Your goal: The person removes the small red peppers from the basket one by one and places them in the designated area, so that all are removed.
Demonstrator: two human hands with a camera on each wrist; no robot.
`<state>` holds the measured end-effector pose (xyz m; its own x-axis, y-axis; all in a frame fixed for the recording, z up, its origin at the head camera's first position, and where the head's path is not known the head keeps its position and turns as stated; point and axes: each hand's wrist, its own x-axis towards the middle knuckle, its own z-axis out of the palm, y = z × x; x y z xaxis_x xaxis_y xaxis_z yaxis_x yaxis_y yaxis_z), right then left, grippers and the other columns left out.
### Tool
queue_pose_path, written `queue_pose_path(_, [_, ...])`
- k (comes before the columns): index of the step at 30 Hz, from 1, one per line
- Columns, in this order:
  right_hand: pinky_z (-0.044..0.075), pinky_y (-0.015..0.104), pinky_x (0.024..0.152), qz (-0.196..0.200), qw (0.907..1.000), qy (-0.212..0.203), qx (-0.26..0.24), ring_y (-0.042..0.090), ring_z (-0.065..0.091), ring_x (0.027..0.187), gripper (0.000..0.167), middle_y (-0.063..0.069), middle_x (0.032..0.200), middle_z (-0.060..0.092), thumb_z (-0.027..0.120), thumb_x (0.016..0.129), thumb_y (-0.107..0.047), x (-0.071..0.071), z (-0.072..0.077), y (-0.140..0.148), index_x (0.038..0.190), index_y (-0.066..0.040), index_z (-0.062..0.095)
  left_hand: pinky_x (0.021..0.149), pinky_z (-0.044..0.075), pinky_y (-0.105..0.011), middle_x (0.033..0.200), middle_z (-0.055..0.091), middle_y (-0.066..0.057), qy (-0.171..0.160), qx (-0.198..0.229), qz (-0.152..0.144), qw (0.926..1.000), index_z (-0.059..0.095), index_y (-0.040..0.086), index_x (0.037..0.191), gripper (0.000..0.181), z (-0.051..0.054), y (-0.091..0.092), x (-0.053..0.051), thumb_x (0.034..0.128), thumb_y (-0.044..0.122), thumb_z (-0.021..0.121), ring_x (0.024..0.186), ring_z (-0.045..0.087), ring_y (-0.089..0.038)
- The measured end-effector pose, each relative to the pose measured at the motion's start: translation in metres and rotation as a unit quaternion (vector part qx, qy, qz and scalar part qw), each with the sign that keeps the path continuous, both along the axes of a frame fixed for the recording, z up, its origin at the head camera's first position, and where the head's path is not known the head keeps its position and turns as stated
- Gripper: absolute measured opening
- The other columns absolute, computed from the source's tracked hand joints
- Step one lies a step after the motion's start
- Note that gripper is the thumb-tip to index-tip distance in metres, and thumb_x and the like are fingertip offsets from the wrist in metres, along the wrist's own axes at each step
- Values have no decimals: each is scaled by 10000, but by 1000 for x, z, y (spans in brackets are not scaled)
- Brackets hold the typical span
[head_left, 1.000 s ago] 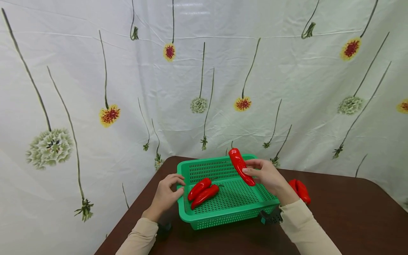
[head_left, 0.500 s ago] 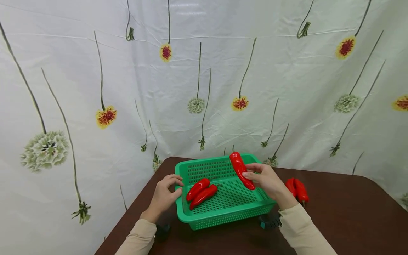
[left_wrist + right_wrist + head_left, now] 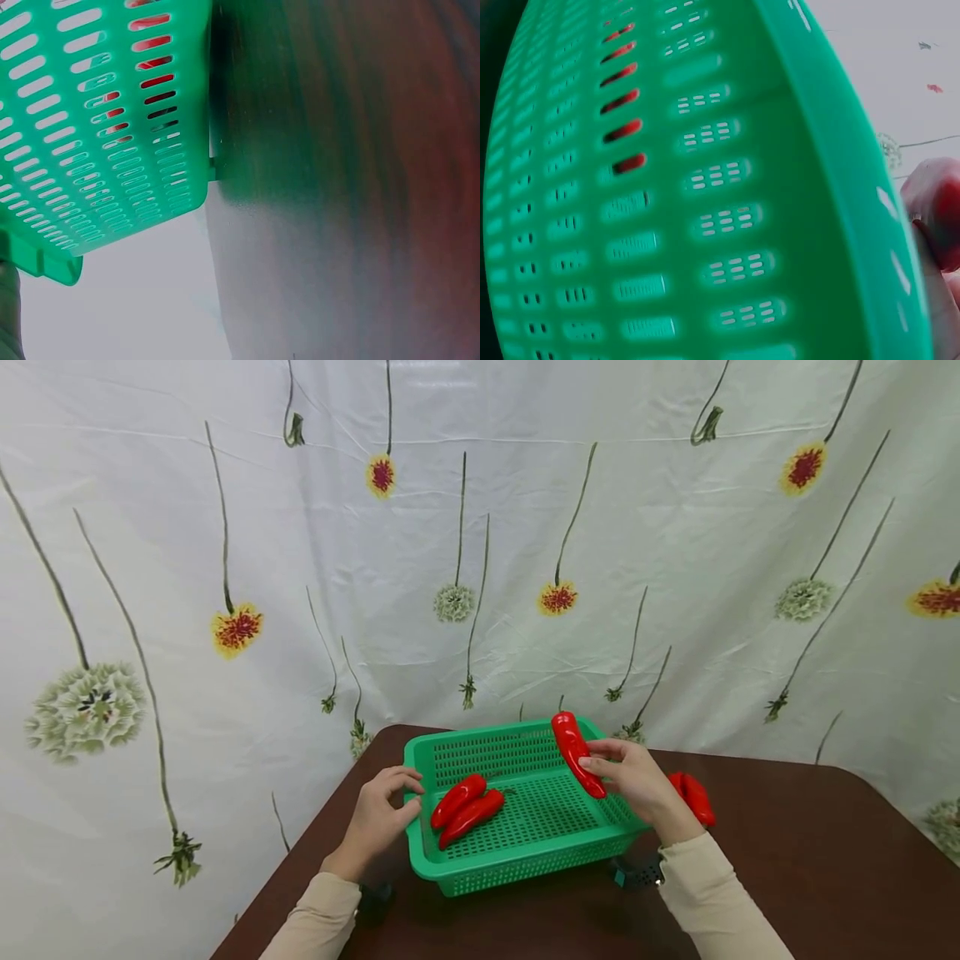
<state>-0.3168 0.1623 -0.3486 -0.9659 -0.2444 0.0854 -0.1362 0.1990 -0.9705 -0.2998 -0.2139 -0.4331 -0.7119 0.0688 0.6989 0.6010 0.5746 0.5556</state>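
Observation:
In the head view, a green plastic basket point(image 3: 536, 852) with slotted sides stands on the table. Two red chili peppers point(image 3: 467, 810) lie side by side in its left part. My right hand point(image 3: 633, 781) pinches another red chili pepper point(image 3: 573, 752) between thumb and fingers, tilted with its stem up, above the basket's right part. At the left rim, my left hand point(image 3: 378, 810) rests with loosely curved fingers and a gap at the thumb; how firmly it touches the rim is unclear. The left wrist view has the basket's outer wall point(image 3: 82, 172).
More red chili peppers point(image 3: 693, 797) lie on the dark brown table point(image 3: 795, 860) right of the basket, partly behind my right forearm. A white curtain with printed flowers point(image 3: 525, 527) hangs behind the table. Dark straps point(image 3: 633, 872) show below my right wrist.
My right hand has carried its pepper slightly rightward relative to the basket, dipping and rising a little. The whole scene has shifted left in the head view. My left hand has stayed at the rim.

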Motion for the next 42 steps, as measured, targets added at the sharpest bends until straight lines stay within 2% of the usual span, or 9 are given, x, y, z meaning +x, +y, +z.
queue_pose_path(5, [579,335,826,30,10000,5,-7,191,631,983,519,122,1189,596,626,982,-169,-2,0,5,1407,83,467,827,557,-386,1082,717,-78,63,16,-3,10000,720,148,817,221,0,0,1,800,-65,664,1074,636,-287])
queue_pose_path(14, [572,349,856,-186,9997,-61,176,178,631,998,532,229,1380,496,609,994,-173,-2,-1,14,1428,79,435,819,554,-364,1077,719,-94,127,-43,3,9999,719,142,819,209,0,0,1,796,-59,664,1064,636,-281])
queue_pose_path(22, [569,333,863,-349,9992,-99,156,171,625,989,569,123,1215,588,623,987,-206,-8,-3,30,1445,65,420,798,545,-362,1063,720,-83,270,-65,-46,9996,713,157,813,238,0,0,-2,786,-73,661,1041,641,-275])
queue_pose_path(31, [567,281,861,-444,9986,-137,256,131,631,992,606,157,1313,550,601,1002,-251,-11,-6,50,1482,48,384,805,545,-383,1057,719,-69,361,-98,-74,9993,712,164,815,249,-2,-1,-4,786,-78,661,1037,641,-274])
queue_pose_path(35, [570,259,838,-522,9981,-209,243,104,630,983,635,225,1401,490,582,1013,-244,-12,-8,56,1503,74,334,825,553,-408,1060,721,-75,339,-116,-61,9993,714,154,814,236,-3,-1,-3,785,-75,665,1043,643,-276])
queue_pose_path(38, [569,248,826,-620,9975,-239,244,107,626,981,653,265,1454,434,578,1014,-243,-12,-10,59,1505,94,308,832,555,-418,1060,721,-87,306,-95,-60,9995,718,136,813,220,-2,0,-3,784,-76,664,1047,642,-278])
queue_pose_path(42, [566,235,815,-805,9958,-338,274,141,594,998,669,242,1447,420,588,1008,-268,-13,-12,63,1507,81,311,833,555,-418,1057,722,-89,274,-67,-45,9996,722,102,811,192,-2,0,-4,783,-79,661,1043,641,-273])
